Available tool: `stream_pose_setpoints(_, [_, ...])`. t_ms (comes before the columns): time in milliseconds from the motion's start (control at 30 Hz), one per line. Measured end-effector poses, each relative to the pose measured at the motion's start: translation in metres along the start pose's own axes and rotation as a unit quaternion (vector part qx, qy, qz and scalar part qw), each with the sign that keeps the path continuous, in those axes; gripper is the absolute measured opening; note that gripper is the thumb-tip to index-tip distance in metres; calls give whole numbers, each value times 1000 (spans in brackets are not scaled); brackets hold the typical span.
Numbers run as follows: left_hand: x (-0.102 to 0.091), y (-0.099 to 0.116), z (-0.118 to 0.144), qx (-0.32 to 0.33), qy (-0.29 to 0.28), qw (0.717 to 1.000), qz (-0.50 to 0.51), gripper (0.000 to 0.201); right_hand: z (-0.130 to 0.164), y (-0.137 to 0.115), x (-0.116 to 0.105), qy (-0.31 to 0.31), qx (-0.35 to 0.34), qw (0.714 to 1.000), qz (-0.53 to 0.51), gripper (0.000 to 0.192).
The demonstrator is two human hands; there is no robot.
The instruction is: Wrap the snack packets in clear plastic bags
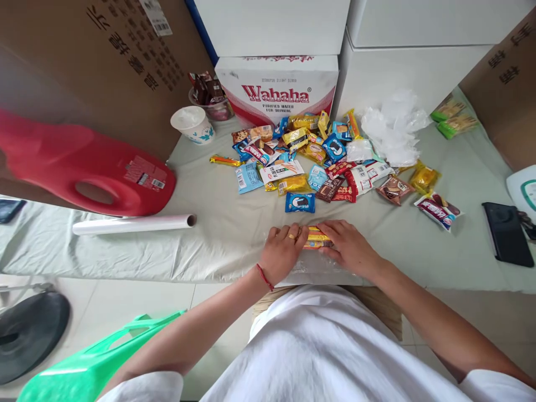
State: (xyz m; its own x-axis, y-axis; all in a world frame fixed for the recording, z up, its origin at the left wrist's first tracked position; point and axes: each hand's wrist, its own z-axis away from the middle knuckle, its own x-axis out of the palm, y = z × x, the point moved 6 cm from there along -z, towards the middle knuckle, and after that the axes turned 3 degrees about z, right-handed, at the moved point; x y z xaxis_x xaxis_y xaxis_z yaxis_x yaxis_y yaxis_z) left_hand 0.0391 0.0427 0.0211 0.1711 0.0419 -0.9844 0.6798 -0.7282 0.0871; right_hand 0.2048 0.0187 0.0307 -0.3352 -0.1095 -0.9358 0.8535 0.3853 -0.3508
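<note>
Near the table's front edge, my left hand (285,250) and my right hand (347,245) press in from either side on a few slim yellow-wrapped snack sticks (317,234) lying side by side. My left fingers curl over one end of the sticks, and my right thumb and fingers close on the other end. Under and in front of the sticks lies a clear plastic sheet or bag (314,267). Just beyond my hands is a blue snack packet (300,202), the closest of a pile of mixed wrapped snacks (293,184).
A Wahaha carton (276,89) stands behind the pile. To the left are a paper cup (193,125), a bowl of snacks (211,97), a red jug (138,184) and a white roll (134,224). Crumpled plastic bags (393,131) and a phone (507,233) lie right.
</note>
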Motion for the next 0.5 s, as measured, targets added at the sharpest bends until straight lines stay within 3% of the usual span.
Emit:
stream_pose_setpoints(133, [-2,-5,30,74,43,995,51,50,18,-9,14,53,-28,996,65,51])
stream_pose_setpoints(267, [-7,-25,68,76,16,986,148,53,41,-18,19,87,-53,992,78,56])
stream_pose_setpoints(367, [-14,-48,92,11,32,977,210,42,53,-21,22,80,-69,992,63,58])
stream_pose_setpoints(500, [-21,-71,100,-176,111,956,207,43,61,-23,21,53,-77,994,54,56])
